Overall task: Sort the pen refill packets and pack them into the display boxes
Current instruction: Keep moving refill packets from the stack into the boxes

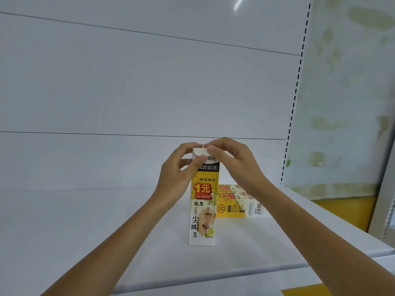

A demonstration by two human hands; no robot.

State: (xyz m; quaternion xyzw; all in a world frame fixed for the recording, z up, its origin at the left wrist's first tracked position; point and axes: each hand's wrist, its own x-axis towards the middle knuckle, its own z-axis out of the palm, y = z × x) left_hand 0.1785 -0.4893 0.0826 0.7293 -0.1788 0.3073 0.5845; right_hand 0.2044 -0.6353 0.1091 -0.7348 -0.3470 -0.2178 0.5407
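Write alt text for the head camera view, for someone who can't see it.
Two hands hold the top of an upright yellow-and-white display box on a white shelf: the left hand grips its upper left side and the right hand pinches the white top flap. A matching box lies on its side behind it, to the right.

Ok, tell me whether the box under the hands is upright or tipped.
Upright: the held box stands on its short end on the shelf, while the second box behind it lies flat.
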